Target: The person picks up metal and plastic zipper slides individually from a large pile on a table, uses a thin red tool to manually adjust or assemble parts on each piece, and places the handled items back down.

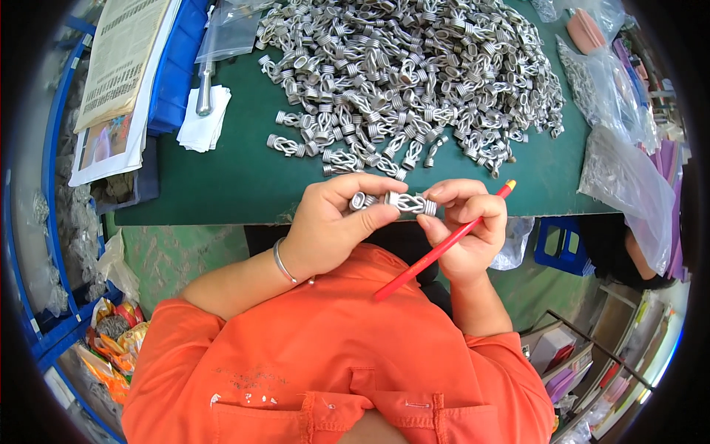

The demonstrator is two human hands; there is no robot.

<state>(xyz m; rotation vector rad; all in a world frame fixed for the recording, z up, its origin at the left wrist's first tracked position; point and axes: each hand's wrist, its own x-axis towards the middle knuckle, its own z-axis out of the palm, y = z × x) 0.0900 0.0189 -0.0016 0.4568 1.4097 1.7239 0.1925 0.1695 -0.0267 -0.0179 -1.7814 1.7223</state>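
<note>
My left hand (330, 217) is closed, pinching one end of a silver metal fitting (408, 203) with open twisted strands and ribbed collar ends. A second silver piece (360, 200), partly hidden, sits within the curl of the same hand. With the fingertips of my right hand (471, 226) I grip the fitting's other end. A red pencil (433, 255) with a yellow tip is also tucked in my right hand, slanting down toward my body. Just beyond both hands, a large heap of similar silver fittings (414, 66) covers the green table (229, 177).
At the left are a blue bin (177, 70), printed papers (122, 59) and a metal-shafted tool (205, 92) on white paper (203, 122). Clear plastic bags (625, 177) lie at the right edge. A blue crate (562, 244) stands below the table's right side.
</note>
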